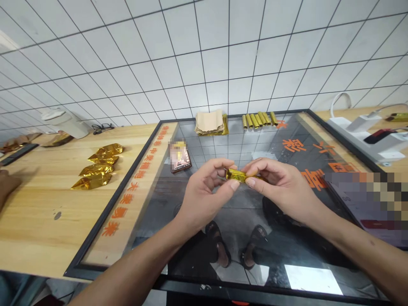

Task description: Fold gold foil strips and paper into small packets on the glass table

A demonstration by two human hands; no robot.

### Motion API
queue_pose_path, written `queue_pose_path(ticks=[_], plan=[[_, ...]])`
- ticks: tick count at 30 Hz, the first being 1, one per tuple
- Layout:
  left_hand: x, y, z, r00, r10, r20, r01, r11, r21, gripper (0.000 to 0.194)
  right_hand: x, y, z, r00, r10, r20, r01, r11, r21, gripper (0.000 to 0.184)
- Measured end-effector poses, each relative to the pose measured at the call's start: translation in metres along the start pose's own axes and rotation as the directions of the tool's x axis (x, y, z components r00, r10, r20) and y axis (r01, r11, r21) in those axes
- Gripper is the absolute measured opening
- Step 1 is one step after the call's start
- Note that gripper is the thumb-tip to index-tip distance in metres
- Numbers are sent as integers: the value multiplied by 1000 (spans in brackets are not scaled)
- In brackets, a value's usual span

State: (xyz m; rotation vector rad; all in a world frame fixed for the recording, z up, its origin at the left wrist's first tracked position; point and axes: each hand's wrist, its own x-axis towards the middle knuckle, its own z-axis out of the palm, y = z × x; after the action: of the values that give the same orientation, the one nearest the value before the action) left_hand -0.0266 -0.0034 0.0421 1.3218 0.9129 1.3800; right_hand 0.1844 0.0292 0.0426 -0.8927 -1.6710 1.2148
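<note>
My left hand (204, 191) and my right hand (280, 187) meet above a glass table top (223, 229). Both pinch a small gold foil piece (236, 174) between thumbs and fingers, one hand at each end. At the far edge of the glass lies a row of several rolled gold foil pieces (259, 119). Beside it sits a stack of flat paper sheets with gold backing (210, 123).
Several folded gold foil shapes (98, 170) lie on the wooden table (41, 212) at the left. A small dark card packet (180, 158) rests on the glass. Another person's hand (6, 187) shows at the left edge. A white power strip (366, 131) lies at the right.
</note>
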Motion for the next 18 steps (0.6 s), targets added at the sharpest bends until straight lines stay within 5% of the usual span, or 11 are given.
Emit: queue_pose_path(ticks=[7, 18], plan=[[8, 4, -1, 992, -122, 17, 123, 975, -186, 12, 2, 1, -4, 998, 68, 16, -69, 992, 109, 16], [11, 4, -3, 977, -210, -18, 209, 976, -57, 5, 1, 4, -3, 996, 80, 30, -82, 994, 71, 15]])
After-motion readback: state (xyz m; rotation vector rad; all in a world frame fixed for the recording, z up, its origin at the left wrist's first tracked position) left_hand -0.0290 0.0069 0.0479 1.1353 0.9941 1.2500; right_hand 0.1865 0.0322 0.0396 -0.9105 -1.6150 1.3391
